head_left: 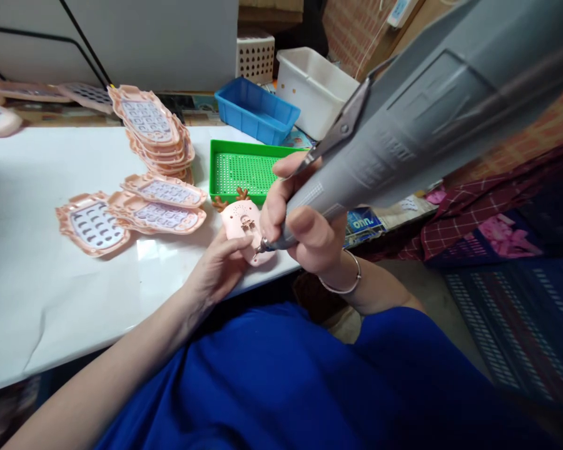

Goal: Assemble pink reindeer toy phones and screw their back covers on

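Note:
My left hand [223,262] grips a small pink plastic toy casing [237,219] with brown antlers, its thumb lying across the back face. A battery recess and several screw holes show on that face. In my right hand [304,219] is a large grey electric screwdriver [356,150], fingers wrapped round its lower body and lever. The tool slants down to the left, and its bit meets the lower part of the casing near a screw hole. Whether a screw sits under the bit is too small to tell.
Pink casing halves with white keypads [152,125] are stacked on the white table [169,269], and several lie loose in front. Behind the casing stands a green perforated tray [225,164]. Farther back are a blue bin [258,115] and a white bin [309,81].

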{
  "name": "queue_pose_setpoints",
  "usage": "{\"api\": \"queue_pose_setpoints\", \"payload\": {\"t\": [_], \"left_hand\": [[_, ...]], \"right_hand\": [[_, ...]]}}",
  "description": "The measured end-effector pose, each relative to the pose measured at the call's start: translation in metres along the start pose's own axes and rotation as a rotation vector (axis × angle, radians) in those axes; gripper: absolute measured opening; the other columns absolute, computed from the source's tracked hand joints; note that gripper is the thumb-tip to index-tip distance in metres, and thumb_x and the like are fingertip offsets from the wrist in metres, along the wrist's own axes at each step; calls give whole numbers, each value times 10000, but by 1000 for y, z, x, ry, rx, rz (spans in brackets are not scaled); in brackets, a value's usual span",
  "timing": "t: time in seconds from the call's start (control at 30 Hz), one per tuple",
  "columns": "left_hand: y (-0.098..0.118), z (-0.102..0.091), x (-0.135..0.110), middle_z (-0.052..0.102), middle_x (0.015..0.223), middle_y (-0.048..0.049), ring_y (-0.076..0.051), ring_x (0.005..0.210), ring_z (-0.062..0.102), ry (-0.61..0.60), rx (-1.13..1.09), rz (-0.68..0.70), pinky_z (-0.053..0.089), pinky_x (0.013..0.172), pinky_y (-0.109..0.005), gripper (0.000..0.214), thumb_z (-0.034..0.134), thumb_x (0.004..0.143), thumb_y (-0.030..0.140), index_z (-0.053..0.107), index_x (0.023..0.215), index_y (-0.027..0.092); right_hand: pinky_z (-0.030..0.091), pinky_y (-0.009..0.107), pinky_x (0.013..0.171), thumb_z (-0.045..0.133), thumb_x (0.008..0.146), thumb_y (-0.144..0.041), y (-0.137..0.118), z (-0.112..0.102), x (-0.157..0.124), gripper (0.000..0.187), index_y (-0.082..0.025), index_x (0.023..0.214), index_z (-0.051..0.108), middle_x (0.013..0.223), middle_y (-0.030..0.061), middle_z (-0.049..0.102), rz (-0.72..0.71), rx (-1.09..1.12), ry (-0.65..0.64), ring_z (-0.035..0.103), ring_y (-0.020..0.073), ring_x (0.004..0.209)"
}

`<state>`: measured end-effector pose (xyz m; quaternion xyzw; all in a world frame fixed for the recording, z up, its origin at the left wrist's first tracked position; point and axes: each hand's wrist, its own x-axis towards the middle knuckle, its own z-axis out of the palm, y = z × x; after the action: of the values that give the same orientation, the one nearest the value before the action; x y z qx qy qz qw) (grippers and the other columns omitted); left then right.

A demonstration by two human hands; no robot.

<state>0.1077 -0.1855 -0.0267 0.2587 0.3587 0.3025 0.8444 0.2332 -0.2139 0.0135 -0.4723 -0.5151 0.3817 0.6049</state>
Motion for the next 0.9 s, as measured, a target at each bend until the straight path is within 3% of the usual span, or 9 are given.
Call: {"api": "queue_pose_setpoints", "payload": {"t": [0.1, 0.27, 0.4, 0.53, 0.7, 0.8, 0.9], "left_hand": [[3, 2, -4, 699, 816, 7, -153, 715, 631, -1, 23, -12, 552, 711, -282, 634, 688, 561, 59, 636, 1173, 217], [2, 1, -3, 709, 850, -13, -155, 746, 635, 35, 67, -38, 516, 666, -246, 517, 735, 480, 58, 643, 977, 165], [2, 3, -3, 685, 764, 5, -139, 676, 613, 33, 75, -31, 524, 654, -242, 569, 719, 490, 52, 652, 1042, 171], [5, 6, -3, 624, 642, 42, -99, 560, 546, 46, 25, -20, 494, 574, -194, 628, 645, 505, 24, 658, 1107, 200], [4, 6, 0, 698, 812, 3, -163, 728, 652, 48, -33, -38, 572, 784, -337, 661, 589, 585, 11, 619, 1207, 233], [3, 4, 1, 720, 910, -32, -205, 815, 682, 27, -19, -44, 569, 856, -420, 650, 587, 612, 15, 603, 1229, 219], [3, 3, 1, 715, 860, -27, -199, 777, 674, 12, -48, -49, 570, 873, -437, 627, 592, 602, 20, 617, 1202, 200]], "right_hand": [[511, 275, 526, 679, 663, -751, 0, -3, 6, 607, -315, 1063, 549, 690, -46, 580, -122, 197, 134, 579, 114, 520], [528, 303, 578, 561, 652, -882, 2, -5, 6, 746, -339, 1163, 536, 696, -26, 585, -71, 57, 187, 614, 154, 591], [526, 319, 563, 533, 647, -906, 2, -5, 3, 803, -323, 1198, 524, 717, -9, 593, -34, 26, 175, 625, 170, 601], [498, 294, 517, 569, 666, -869, 1, -7, 0, 724, -329, 1147, 540, 693, -30, 575, -67, 71, 142, 600, 140, 553], [490, 277, 519, 477, 677, -903, -4, -6, -6, 735, -338, 1137, 575, 748, -12, 626, 73, -11, 146, 631, 128, 597], [467, 260, 483, 554, 626, -884, -5, -5, -6, 724, -334, 1095, 598, 751, -25, 636, 67, 74, 115, 622, 114, 576], [462, 260, 488, 593, 590, -873, -4, -2, -6, 716, -323, 1048, 613, 696, -39, 616, 84, 122, 106, 611, 111, 554]]}}
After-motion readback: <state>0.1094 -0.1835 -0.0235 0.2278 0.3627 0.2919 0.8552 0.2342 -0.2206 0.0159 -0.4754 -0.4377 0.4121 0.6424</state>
